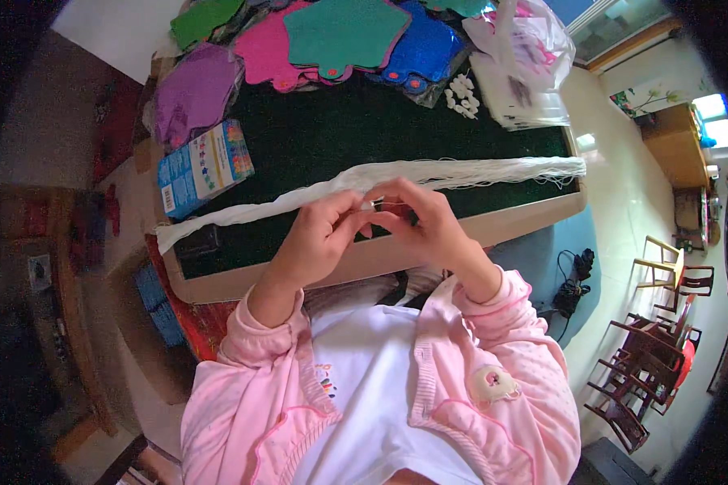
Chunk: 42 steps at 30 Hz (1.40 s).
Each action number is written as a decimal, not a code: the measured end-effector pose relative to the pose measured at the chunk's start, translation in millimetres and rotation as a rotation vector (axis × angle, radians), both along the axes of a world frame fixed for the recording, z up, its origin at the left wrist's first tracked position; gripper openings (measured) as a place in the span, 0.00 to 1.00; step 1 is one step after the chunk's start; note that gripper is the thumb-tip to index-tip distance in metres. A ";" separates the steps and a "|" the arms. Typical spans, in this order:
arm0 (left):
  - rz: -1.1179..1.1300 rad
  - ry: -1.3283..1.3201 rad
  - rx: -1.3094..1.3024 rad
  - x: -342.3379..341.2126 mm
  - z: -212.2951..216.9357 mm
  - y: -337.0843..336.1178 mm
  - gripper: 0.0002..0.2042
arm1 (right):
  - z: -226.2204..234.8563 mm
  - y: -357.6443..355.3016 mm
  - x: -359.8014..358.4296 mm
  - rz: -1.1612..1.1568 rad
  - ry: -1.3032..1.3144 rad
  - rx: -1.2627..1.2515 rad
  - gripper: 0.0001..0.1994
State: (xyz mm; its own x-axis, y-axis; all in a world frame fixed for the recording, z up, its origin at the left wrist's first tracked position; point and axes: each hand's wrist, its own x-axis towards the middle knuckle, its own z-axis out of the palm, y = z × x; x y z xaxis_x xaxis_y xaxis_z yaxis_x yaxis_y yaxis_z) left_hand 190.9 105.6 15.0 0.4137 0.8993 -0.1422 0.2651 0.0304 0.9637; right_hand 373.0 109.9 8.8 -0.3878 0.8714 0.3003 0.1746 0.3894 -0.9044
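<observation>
- A blue rectangular box (205, 166) is laid at the green board's (315, 137) left edge.
- A long white thread bundle (461, 171) is stretched across it.
- A thread end is pinched by the left hand (319, 236) and right hand (425, 220).

Lying across dark green board (315, 137), left to right: long white string bundle (429, 172), thick & bunched at left end, fraying into loose thin strands at right. Passing just behind fingers mid-length. Small white bit (370, 206) sitting pinched betw. fingertips, details too small to tell.

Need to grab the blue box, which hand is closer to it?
Left. The left hand sits just right of the blue box; the right hand lies farther right, beyond it.
</observation>
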 end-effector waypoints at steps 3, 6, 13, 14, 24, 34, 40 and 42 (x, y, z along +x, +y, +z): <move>-0.005 -0.069 -0.057 2.4 -2.0 -4.5 0.09 | -10.8 -1.9 5.0 0.060 0.074 -0.037 0.10; 0.025 -0.114 -0.046 3.6 -4.1 -5.8 0.12 | -10.3 -6.1 2.9 0.100 0.138 -0.138 0.12; 0.088 -0.079 0.066 3.7 -5.8 -11.0 0.15 | -17.6 -14.3 -3.5 0.027 0.071 -0.125 0.12; 0.088 -0.080 0.066 3.6 -6.7 -12.0 0.15 | -16.9 -13.9 -4.0 0.041 0.062 -0.099 0.12; 0.316 -0.033 0.057 13.8 -14.0 -11.3 0.13 | -9.2 -4.3 -7.2 0.086 0.026 -0.103 0.09; 0.352 0.134 0.213 21.3 -1.5 -4.5 0.12 | -3.7 0.4 -9.3 0.001 -0.039 -0.102 0.11; 0.301 0.186 0.274 12.3 61.5 -3.4 0.14 | 40.8 -8.1 -23.4 -0.069 0.064 -0.155 0.12; 0.319 0.154 0.266 10.0 77.6 -7.2 0.14 | 59.9 -10.1 -26.5 -0.088 0.040 -0.143 0.12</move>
